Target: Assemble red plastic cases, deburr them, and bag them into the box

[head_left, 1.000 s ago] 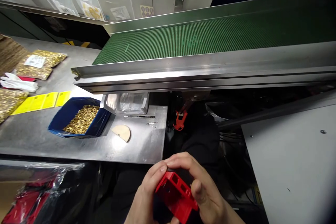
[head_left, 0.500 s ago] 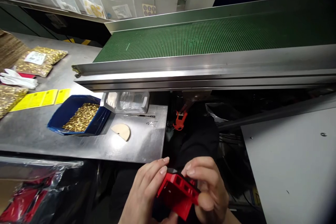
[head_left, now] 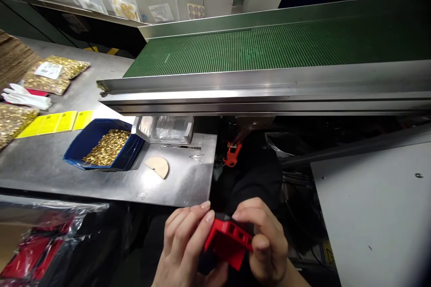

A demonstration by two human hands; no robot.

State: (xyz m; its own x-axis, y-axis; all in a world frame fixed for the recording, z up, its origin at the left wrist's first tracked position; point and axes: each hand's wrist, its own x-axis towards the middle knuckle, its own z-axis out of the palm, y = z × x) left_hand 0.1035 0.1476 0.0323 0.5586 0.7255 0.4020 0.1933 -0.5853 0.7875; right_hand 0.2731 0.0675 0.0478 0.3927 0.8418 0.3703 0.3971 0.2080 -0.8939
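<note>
While both hands are clamped on the red part, it is below the bench point(head_left: 134, 188) edge, at six o'clock in the view: the left hand point(head_left: 188, 246) holds its nine o'clock side, the right hand point(head_left: 266, 237) its three o'clock side. From the red part point(head_left: 229, 244), the blue bin point(head_left: 76, 150) with gold pieces point(head_left: 107, 147) stands at ten o'clock. Just beside it, at eleven, the pale tray point(head_left: 189, 132) contains clear plastic. At nine, the plastic-lined box point(head_left: 8, 235) has red items point(head_left: 30, 253) inside.
</note>
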